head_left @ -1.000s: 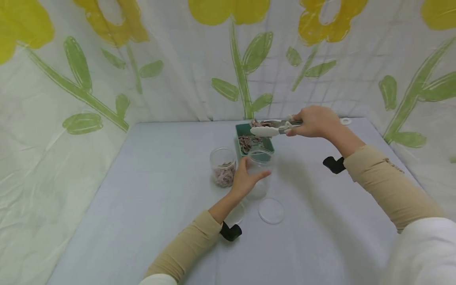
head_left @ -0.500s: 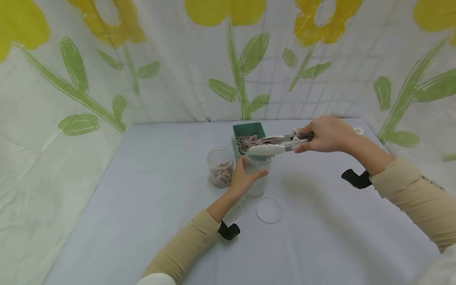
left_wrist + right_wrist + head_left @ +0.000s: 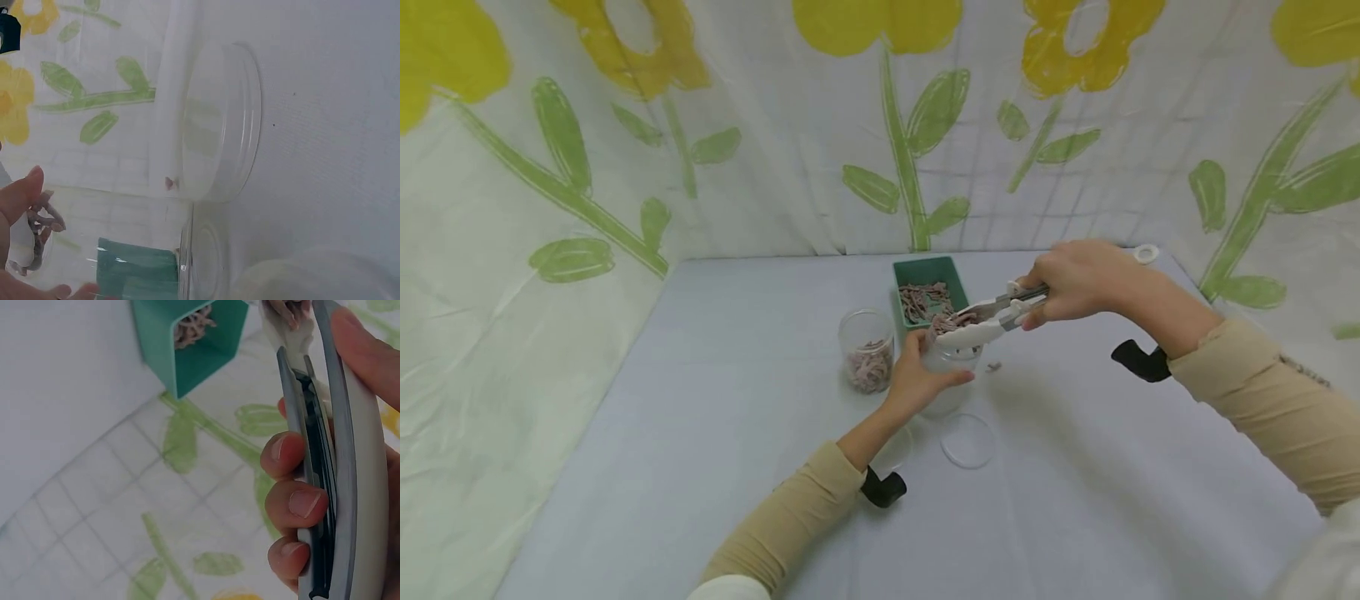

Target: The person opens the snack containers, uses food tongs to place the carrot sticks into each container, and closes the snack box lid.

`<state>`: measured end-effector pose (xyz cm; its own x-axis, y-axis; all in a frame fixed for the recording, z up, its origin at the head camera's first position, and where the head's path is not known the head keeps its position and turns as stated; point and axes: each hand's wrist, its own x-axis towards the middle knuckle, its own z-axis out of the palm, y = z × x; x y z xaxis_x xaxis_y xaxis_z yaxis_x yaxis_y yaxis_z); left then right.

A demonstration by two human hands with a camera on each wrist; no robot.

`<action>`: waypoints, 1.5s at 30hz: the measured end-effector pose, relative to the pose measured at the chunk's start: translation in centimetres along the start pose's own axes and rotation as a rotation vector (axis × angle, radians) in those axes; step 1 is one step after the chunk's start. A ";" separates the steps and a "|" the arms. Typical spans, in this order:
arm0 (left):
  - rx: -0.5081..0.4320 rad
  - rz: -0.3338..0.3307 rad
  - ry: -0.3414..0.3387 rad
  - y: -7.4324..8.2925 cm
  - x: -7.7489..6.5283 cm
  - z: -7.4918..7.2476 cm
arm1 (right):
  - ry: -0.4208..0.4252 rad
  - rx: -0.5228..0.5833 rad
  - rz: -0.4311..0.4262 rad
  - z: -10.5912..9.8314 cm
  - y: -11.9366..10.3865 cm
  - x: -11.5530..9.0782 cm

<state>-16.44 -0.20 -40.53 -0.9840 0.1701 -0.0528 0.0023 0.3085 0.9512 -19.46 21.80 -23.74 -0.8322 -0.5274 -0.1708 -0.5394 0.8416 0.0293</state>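
My left hand (image 3: 917,379) grips a clear jar (image 3: 942,398) near its top, thumb and fingers spread around the wall. In my right hand (image 3: 1078,279) is a pair of tongs (image 3: 976,335) with white tips, its fingers wrapped about the handles (image 3: 350,475). A clump of greyish-pink strips (image 3: 946,323) lies between the tong tips, right at the jar's mouth. Behind stands a green box (image 3: 925,268) with more strips inside. Strips (image 3: 44,228) also show beside my left thumb in the left wrist view.
A second clear jar (image 3: 854,333), partly filled with strips, stands just left of the held one. One clear lid (image 3: 967,442) lies in front; another lid (image 3: 895,450) is partly behind my left wrist. A small scrap (image 3: 994,367) rests on the table, and a white ring (image 3: 1146,253) at the back right.
The tongs have come from above the green box down toward me to the held jar's mouth, carrying strips. A scrap now shows on the table. My left hand stays on the jar.
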 end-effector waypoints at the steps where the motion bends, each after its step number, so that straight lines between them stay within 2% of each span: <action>1: -0.002 0.006 -0.002 0.0 0.0 0.0 | -0.005 -0.019 -0.010 -0.2 -0.2 0.1; 8: -0.033 0.033 -0.032 -0.4 -0.1 -0.4 | -0.062 -0.100 0.005 -1.7 -2.3 1.0; 13: -0.026 0.092 -0.050 -0.7 -0.1 -0.4 | -0.091 -0.152 -0.010 -1.8 -3.3 1.6; 21: 0.018 0.147 -0.058 -0.8 0.1 -0.7 | -0.069 -0.302 -0.055 -1.7 -5.7 2.3; 24: 0.029 0.155 -0.060 -0.9 0.1 -0.7 | -0.069 -0.323 -0.063 -2.1 -6.1 2.2; 27: 0.015 0.159 -0.061 -1.1 0.2 -0.8 | -0.088 -0.309 -0.028 -3.3 -5.7 1.8; 29: 0.011 0.159 -0.064 -1.2 0.2 -0.8 | -0.099 -0.263 0.023 -4.3 -5.0 1.5; 32: 0.011 0.168 -0.074 -1.3 0.1 -1.0 | -0.093 -0.174 0.097 -5.6 -3.1 1.2; 34: 0.016 0.171 -0.078 -1.2 0.1 -1.1 | -0.072 -0.123 0.145 -5.8 -1.6 1.5; 38: 0.028 0.175 -0.066 -1.2 0.0 -1.2 | -0.039 -0.080 0.217 -3.8 0.8 3.6; 45: 0.018 0.119 -0.069 -1.6 -0.3 -1.0 | -0.066 -0.014 0.249 3.3 2.6 8.3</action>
<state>-16.29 -1.68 -41.72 -0.9620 0.2702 0.0390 0.1223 0.2989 0.9464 -27.36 20.05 -28.32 -0.9298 -0.2946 -0.2206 -0.3205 0.9427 0.0921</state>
